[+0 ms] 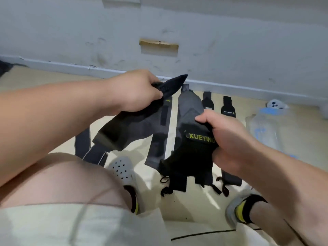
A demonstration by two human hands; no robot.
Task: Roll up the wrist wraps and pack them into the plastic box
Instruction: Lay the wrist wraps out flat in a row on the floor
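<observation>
Left hand (134, 93) is up over the floor (301, 125), fingers curled tight round the black end of a wrap (174, 84). The wrap's tip sticks up to the right. The rest hangs as a dark band down toward the left knee.

Right hand (229, 139) is lower and to the right, thumb and fingers pinching a bunch (191, 153) of black and grey fabric. A yellow XUEYING label (200, 137) shows just beside the fingers. Cannot tell whether wrap and bunch are one piece or two. Both are held off the floor, unrolled.

More wraps lie flat on the floor under the hands, in a row running toward the wall (230, 41). Two black ones (228, 107) show past the right hand. Thumb loops (166, 191) lie at the near ends.

The box (262, 132) is clear plastic and blurred. It sits on the floor right of the row, beyond the right hand and apart from it. A white device (274, 104) sits behind the box.

A grey clog (122, 167) is below the left hand. The other shoe (232, 208) is below the right forearm.
</observation>
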